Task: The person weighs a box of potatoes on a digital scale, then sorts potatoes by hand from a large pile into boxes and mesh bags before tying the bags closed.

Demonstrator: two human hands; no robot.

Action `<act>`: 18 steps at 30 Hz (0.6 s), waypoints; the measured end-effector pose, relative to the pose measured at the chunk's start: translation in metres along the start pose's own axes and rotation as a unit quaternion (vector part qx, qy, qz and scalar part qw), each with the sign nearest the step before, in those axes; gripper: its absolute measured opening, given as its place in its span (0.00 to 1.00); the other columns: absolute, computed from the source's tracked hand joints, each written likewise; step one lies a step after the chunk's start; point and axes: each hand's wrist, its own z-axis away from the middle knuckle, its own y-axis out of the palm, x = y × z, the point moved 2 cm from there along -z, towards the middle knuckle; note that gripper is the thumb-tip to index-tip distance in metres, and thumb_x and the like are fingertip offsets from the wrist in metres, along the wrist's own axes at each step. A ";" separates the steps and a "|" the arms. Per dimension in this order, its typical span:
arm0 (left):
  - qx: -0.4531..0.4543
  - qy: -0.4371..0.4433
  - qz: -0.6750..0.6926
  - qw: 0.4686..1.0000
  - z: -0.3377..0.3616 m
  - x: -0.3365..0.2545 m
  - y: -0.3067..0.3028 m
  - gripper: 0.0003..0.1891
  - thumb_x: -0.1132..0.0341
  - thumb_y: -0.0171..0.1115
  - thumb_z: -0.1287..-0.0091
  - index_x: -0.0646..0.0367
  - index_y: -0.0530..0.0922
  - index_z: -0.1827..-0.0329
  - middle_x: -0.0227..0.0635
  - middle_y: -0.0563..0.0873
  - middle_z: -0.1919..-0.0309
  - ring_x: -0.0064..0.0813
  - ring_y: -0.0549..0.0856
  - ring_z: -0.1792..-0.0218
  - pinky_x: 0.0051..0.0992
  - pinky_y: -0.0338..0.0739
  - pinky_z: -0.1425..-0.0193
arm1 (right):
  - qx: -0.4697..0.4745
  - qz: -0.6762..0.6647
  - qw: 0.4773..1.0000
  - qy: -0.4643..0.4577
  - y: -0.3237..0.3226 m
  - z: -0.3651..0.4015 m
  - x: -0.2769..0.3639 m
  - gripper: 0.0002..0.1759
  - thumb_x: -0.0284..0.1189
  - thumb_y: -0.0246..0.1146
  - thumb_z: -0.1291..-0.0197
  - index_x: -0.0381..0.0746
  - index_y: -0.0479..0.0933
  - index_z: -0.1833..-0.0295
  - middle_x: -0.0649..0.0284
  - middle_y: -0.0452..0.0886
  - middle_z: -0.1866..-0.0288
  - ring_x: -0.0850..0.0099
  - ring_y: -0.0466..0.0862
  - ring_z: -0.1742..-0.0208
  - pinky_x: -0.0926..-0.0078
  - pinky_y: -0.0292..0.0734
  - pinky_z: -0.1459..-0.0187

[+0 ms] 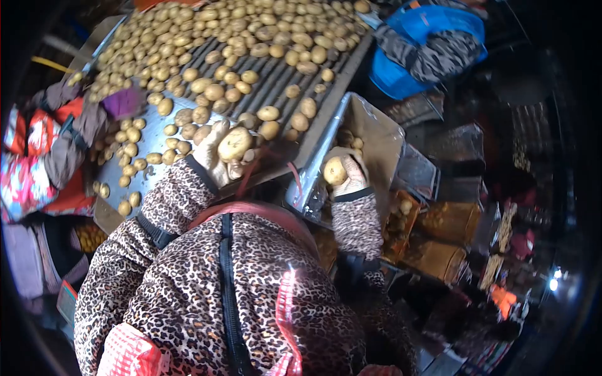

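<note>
A large pale potato (235, 144) is gripped in my left hand (215, 153), which is held over the near edge of the metal sorting surface (150, 119). Loose potatoes lie on that surface just beyond the fingers. My right hand (355, 172) is closed around another potato (334, 170). That hand is above a cardboard box (379, 135) lined with clear plastic. Inside the box, a few potatoes (351, 141) show past the hand; the rest of its contents are hidden.
Ahead, a roller conveyor (266, 81) carries a great heap of potatoes (169, 41). A blue tub (392, 69) with patterned cloth stands at the far right. On the left, another person's sleeve (69, 150) and purple glove (123, 102) reach the sorting surface. More boxes (433, 254) stand right.
</note>
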 end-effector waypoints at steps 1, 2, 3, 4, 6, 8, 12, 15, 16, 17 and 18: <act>-0.022 0.002 -0.028 0.999 0.000 0.003 0.006 0.29 0.42 0.48 0.31 0.58 0.72 0.41 0.49 0.81 0.53 0.35 0.83 0.63 0.21 0.79 0.76 | -0.060 0.209 0.971 -0.100 -0.020 0.000 0.016 0.12 0.31 0.61 0.41 0.35 0.78 0.56 0.59 0.80 0.60 0.68 0.80 0.58 0.69 0.77 0.52; -0.042 0.007 -0.056 0.998 -0.002 0.005 0.009 0.28 0.43 0.49 0.31 0.59 0.72 0.42 0.48 0.82 0.53 0.34 0.83 0.65 0.20 0.79 0.76 | -0.073 0.262 0.954 -0.124 -0.030 0.004 0.021 0.12 0.32 0.61 0.40 0.35 0.78 0.56 0.60 0.80 0.61 0.69 0.79 0.59 0.70 0.76 0.52; -0.036 0.009 -0.098 0.994 -0.005 0.009 0.011 0.25 0.46 0.53 0.32 0.59 0.73 0.44 0.46 0.83 0.54 0.34 0.84 0.65 0.21 0.80 0.75 | -0.089 0.314 0.934 -0.146 -0.036 0.009 0.029 0.12 0.32 0.60 0.39 0.35 0.77 0.56 0.62 0.80 0.62 0.71 0.79 0.59 0.72 0.76 0.52; 0.018 -0.021 -0.091 0.995 -0.010 0.011 0.016 0.23 0.50 0.55 0.32 0.61 0.73 0.44 0.43 0.83 0.54 0.35 0.84 0.61 0.27 0.82 0.68 | -0.064 0.213 0.969 -0.105 -0.025 0.020 0.030 0.12 0.33 0.59 0.38 0.35 0.77 0.55 0.63 0.79 0.63 0.71 0.79 0.60 0.72 0.75 0.51; -0.149 0.068 -0.200 0.966 -0.019 0.029 0.033 0.23 0.52 0.55 0.31 0.63 0.72 0.43 0.41 0.83 0.56 0.36 0.84 0.57 0.32 0.82 0.58 | 0.061 0.075 0.995 -0.002 -0.027 0.020 -0.042 0.19 0.44 0.59 0.36 0.42 0.75 0.48 0.62 0.80 0.58 0.68 0.79 0.57 0.65 0.76 0.51; 0.037 0.104 -0.386 0.916 -0.023 0.049 0.060 0.29 0.53 0.56 0.32 0.65 0.66 0.35 0.44 0.77 0.43 0.38 0.76 0.40 0.35 0.69 0.35 | 0.069 -0.191 0.967 0.156 0.005 0.030 -0.070 0.27 0.51 0.55 0.37 0.42 0.71 0.42 0.59 0.76 0.49 0.62 0.76 0.49 0.54 0.72 0.46; 0.043 0.150 -0.578 0.801 -0.021 0.045 0.081 0.31 0.58 0.56 0.31 0.67 0.59 0.30 0.46 0.69 0.35 0.37 0.68 0.33 0.33 0.58 0.28 | 0.057 -0.449 0.839 0.302 0.023 0.048 -0.047 0.34 0.60 0.52 0.40 0.40 0.76 0.48 0.56 0.80 0.55 0.56 0.79 0.57 0.50 0.76 0.53; -0.027 0.173 -0.442 0.880 -0.025 0.015 0.034 0.23 0.65 0.53 0.30 0.67 0.65 0.35 0.43 0.76 0.41 0.34 0.76 0.40 0.32 0.69 0.33 | 0.107 -0.450 0.855 0.236 0.000 0.057 -0.016 0.31 0.58 0.54 0.40 0.41 0.78 0.52 0.56 0.83 0.61 0.57 0.82 0.58 0.45 0.77 0.51; -0.059 0.188 -0.428 0.882 -0.021 0.012 0.020 0.22 0.62 0.55 0.31 0.66 0.67 0.38 0.41 0.78 0.45 0.33 0.78 0.44 0.32 0.71 0.36 | 0.099 -0.452 0.864 0.197 0.004 0.066 0.006 0.32 0.60 0.53 0.40 0.41 0.78 0.52 0.53 0.82 0.56 0.53 0.81 0.53 0.42 0.75 0.49; -0.053 0.169 -0.446 0.877 -0.013 0.006 0.004 0.22 0.61 0.56 0.31 0.66 0.68 0.39 0.39 0.78 0.48 0.32 0.79 0.47 0.32 0.72 0.39 | 0.100 -0.469 0.859 0.180 -0.003 0.067 0.008 0.33 0.60 0.52 0.40 0.40 0.78 0.51 0.53 0.81 0.54 0.51 0.79 0.51 0.40 0.73 0.48; -0.043 0.155 -0.463 0.872 -0.008 0.002 -0.008 0.22 0.59 0.57 0.32 0.65 0.69 0.41 0.38 0.79 0.50 0.31 0.79 0.50 0.31 0.73 0.41 | 0.105 -0.483 0.854 0.160 -0.011 0.062 0.005 0.34 0.61 0.52 0.40 0.40 0.78 0.51 0.52 0.80 0.51 0.49 0.78 0.48 0.39 0.72 0.47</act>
